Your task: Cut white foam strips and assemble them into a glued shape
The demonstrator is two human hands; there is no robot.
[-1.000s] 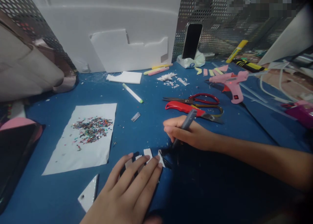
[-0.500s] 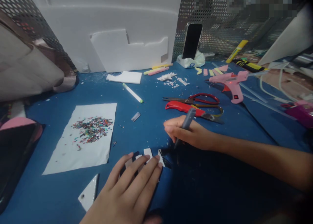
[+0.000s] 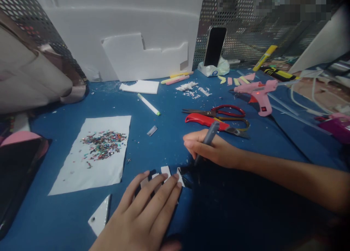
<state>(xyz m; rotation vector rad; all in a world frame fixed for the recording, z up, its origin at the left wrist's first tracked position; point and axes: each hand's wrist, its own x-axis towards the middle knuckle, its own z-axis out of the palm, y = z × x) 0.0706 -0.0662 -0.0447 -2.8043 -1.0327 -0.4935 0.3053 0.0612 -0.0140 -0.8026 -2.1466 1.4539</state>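
Observation:
My left hand (image 3: 142, 216) lies flat with its fingers stretched out, pressing down a small white piece partly coloured black (image 3: 166, 172) on the blue table (image 3: 153, 149). My right hand (image 3: 210, 149) is closed round a grey marker (image 3: 207, 139), whose tip touches the black part at the piece's right end. Most of the piece is hidden under my left fingers.
A white sheet with a heap of glitter bits (image 3: 102, 145) lies to the left. Red scissors (image 3: 218, 112), a red cutter (image 3: 207, 121) and a pink glue gun (image 3: 258, 94) lie behind my right hand. A white triangle (image 3: 100, 216) sits near the front edge. Foam boards (image 3: 144, 57) and a phone (image 3: 214, 46) stand at the back.

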